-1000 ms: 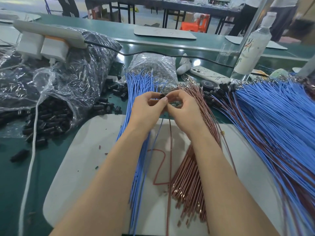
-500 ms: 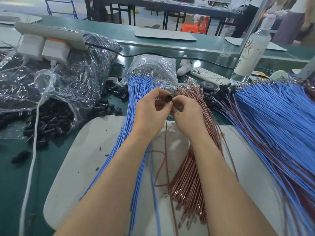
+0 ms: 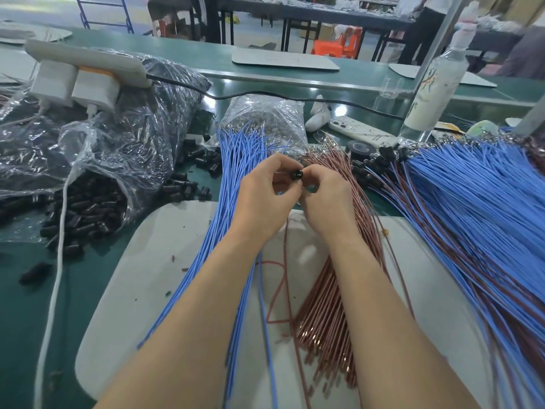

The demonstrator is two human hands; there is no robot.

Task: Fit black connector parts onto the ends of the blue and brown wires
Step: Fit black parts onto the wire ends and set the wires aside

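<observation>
We are holding our hands together above the far edge of the grey mat [image 3: 165, 278], fingertips meeting. Our left hand [image 3: 265, 199] and right hand [image 3: 327, 199] are both pinching a small black connector part [image 3: 297, 174] between thumbs and forefingers, so each is clenched on that one piece. A single blue wire [image 3: 265, 320] and a single brown wire [image 3: 287, 290] are trailing down from under our palms across the mat toward us; their upper ends are hidden behind our fingers, so we cannot tell whether they are seated in the connector.

Just to the left of our left wrist a bundle of blue wires [image 3: 233, 160] is lying lengthwise on the mat, fanning out at its far end. Under our right forearm a bundle of brown wires [image 3: 324, 308] is lying the same way. Farther right, a large heap of blue and brown wires [image 3: 477, 219] is spreading over the green desk [image 3: 23, 290], several of them carrying black connectors at their far ends.

To the left, loose black connectors [image 3: 85, 211] are spilling from a clear plastic bag [image 3: 124, 143] onto the desk. A white power strip [image 3: 85, 63] is resting on top of that bag. Beyond our hands a phone [image 3: 362, 131], a roll of black tape [image 3: 362, 149] and a plastic bottle [image 3: 436, 84] are standing on the desk.
</observation>
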